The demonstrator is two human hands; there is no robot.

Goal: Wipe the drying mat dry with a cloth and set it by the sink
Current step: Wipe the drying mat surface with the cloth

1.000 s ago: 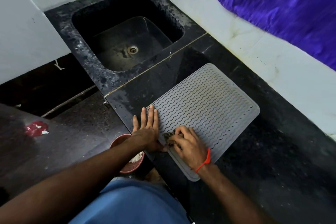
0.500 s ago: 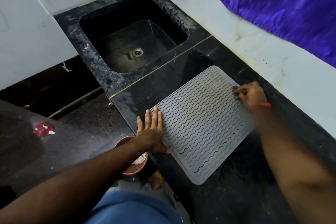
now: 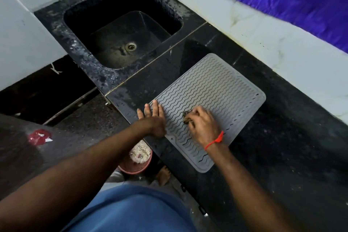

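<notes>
1. The right hand (image 3: 203,126), at the mat's (image 3: 216,96) far right edge half a second ago, is back at its near part, clamped on the cloth (image 3: 187,117).
2. The left hand (image 3: 152,118) stays flat, fingers spread, on the mat's left edge.
3. The mat lies flat on the worktop (image 3: 282,147), right of the sink (image 3: 120,34).

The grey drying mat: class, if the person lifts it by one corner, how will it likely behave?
The drying mat looks thin and flat, so it would probably droop. Its ridged rubbery surface should grip, though the left hand pinning its edge suggests that it slides on the counter.
</notes>
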